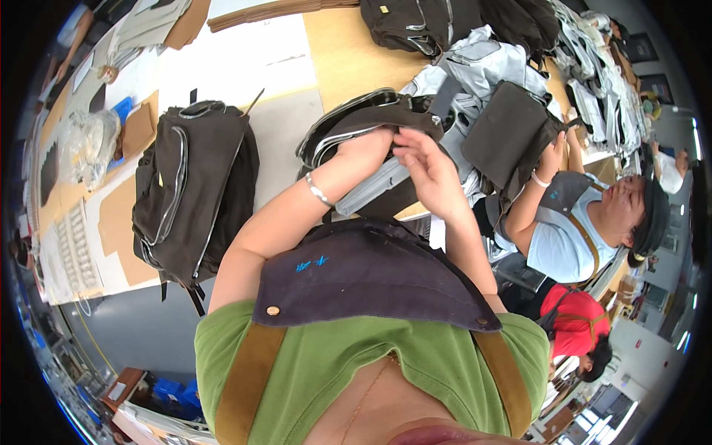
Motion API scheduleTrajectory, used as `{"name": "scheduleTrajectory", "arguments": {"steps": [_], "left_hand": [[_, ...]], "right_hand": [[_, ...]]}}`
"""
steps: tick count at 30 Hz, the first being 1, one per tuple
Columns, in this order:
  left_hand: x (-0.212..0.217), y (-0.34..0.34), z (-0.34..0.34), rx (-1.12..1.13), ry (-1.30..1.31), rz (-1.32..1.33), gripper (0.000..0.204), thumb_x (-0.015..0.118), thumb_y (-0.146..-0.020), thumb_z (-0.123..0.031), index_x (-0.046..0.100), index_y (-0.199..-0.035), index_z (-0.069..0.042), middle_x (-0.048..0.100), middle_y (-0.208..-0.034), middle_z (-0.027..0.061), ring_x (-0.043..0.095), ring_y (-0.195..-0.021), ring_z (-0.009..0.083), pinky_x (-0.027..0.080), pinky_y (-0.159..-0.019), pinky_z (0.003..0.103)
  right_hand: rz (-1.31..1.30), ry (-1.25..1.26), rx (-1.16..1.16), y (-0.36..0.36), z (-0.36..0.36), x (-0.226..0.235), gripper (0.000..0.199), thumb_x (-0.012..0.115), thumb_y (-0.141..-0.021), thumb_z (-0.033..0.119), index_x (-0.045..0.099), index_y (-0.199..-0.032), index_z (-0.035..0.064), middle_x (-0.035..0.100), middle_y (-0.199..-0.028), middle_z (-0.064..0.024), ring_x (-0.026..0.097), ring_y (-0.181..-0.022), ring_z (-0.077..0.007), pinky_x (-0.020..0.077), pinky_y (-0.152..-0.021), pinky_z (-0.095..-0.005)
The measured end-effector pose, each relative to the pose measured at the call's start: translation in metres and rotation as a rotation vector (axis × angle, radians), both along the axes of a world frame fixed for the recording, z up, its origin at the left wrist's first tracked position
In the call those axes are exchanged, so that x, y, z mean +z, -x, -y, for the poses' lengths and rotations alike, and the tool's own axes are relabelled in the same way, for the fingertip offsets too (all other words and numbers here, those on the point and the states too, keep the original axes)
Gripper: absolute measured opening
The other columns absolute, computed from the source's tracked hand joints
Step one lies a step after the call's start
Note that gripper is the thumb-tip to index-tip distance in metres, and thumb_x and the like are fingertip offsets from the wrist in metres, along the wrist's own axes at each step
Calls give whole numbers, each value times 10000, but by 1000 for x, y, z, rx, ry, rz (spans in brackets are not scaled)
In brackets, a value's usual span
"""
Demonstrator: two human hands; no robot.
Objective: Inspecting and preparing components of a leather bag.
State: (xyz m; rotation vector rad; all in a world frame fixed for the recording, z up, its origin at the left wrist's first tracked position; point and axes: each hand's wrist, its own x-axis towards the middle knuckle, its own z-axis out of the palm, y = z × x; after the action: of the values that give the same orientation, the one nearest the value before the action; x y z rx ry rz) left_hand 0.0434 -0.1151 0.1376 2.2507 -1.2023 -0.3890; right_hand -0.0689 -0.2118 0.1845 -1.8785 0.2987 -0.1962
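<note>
A dark brown bag [393, 116] with silver zipper edges lies in front of me at the table's near side. My left hand [371, 146], below a silver bracelet, reaches into the bag's opening. Its fingers are hidden by the fabric. Close by on the right, my right hand [426, 167] is open, its fingers stretched toward the bag's edge and the thumb apart. I see nothing held in it. A grey lining panel [374, 185] shows under my wrists, below the bag's opening.
Another dark backpack [196, 185] stands to the left. Grey-white pieces [489, 63] are heaped at the back right. Beside me on the right, a co-worker [567, 222] handles a dark bag [504, 133]. A clear plastic bag [87, 148] lies far left.
</note>
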Motion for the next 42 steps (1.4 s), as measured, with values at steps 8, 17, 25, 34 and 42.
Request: {"name": "scheduleTrajectory", "arguments": {"steps": [8,17,25,34,42], "left_hand": [[32,-17,-55,-324,182,-44,303,452,-795,-7,503,-1094,-2,477,-1171,218,511,-1040,322,433,-863,359],[73,-40,-65,-174,36,-412,347,399,-878,-28,427,-1215,50,489,-1203,193,476,-1119,244,371,-944,321],[81,-41,-79,88,24,-563,140,558,-831,-105,562,-936,-13,576,-775,0,508,-664,73,437,-617,203],[67,3,-83,252,140,-356,295,718,-635,-68,544,-871,-38,530,-699,20,487,-558,71,414,-506,204],[21,-4,-82,162,450,-1001,221,695,-743,-90,503,-846,-54,470,-674,-66,395,-563,-8,338,-508,128]], "right_hand": [[-67,322,2,-26,8,-2,328,440,-829,10,432,-1150,-59,540,-1125,-184,531,-1060,-245,427,-877,-318],[-57,518,103,-62,-25,-18,347,580,-727,95,454,-1001,-78,542,-952,-268,539,-922,-358,434,-787,-428],[-70,294,178,-46,-9,-20,168,514,-650,-3,557,-810,21,537,-797,-133,536,-710,-285,421,-634,-369],[-80,-132,68,-35,-1,-44,210,504,-680,15,534,-888,10,529,-719,-106,506,-608,-166,400,-554,-294],[69,-528,157,-26,-16,-18,346,512,-732,-88,465,-1063,2,543,-960,-17,522,-841,-64,422,-700,-203]]}}
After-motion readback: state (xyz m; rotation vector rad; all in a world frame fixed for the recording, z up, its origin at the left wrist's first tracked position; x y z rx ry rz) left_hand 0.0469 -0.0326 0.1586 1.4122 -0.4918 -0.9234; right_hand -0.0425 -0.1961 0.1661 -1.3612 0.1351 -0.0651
